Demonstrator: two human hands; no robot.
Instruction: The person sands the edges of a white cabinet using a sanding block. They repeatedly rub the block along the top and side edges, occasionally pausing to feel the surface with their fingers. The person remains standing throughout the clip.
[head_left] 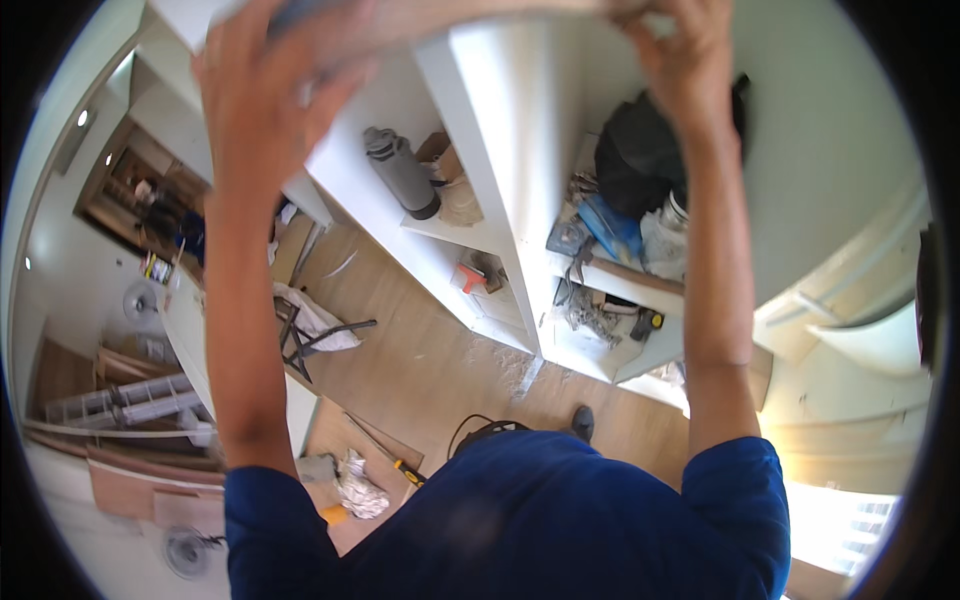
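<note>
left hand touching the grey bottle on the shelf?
Apart. The head view shows white cabinet surface plainly between the left hand and the grey bottle.

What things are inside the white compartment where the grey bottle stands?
Beside the grey bottle are a brown boxlike thing and something pale and crumpled. Whatever lies directly behind these is covered and cannot be seen.

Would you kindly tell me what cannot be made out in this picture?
Head view:
Wood-coloured piece between the hands: blurred, cut off by the top edge.
Left hand: blurred, so its exact grip is unclear.
Right hand: partly cut off by the top edge.
Black bag: partly hidden by the right forearm.
Far-off clutter at the left: too small to identify.
</note>
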